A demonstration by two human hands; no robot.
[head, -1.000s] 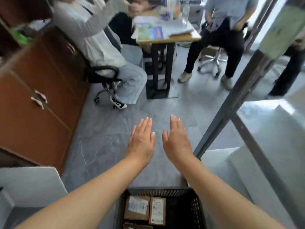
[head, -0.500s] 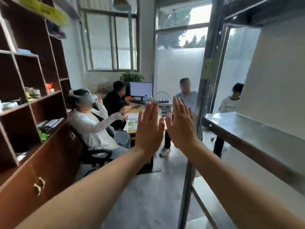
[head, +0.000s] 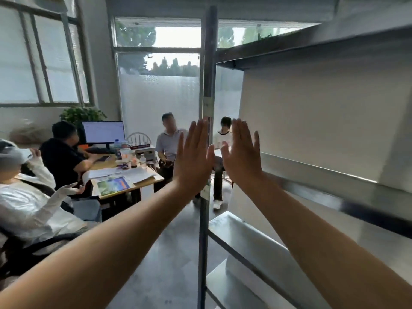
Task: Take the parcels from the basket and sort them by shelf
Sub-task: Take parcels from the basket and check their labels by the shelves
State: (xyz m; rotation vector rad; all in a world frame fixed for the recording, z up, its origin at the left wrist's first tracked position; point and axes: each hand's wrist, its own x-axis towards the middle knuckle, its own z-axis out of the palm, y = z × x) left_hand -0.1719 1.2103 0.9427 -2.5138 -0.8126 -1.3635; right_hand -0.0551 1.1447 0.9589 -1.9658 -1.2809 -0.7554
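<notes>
Post (head: 208,63) now central, two hands (head: 192,161) (head: 242,159) raised (both flat)

The head view looks forward, level, close beside the shelf rack (head: 312,181) on its right.

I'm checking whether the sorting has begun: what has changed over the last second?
The head view swung up from the basket of parcels, now out of view, to the metal shelf rack. The left hand and right hand rose with it. Unchanged: both hands flat, side by side, holding nothing; no parcel taken.
</notes>
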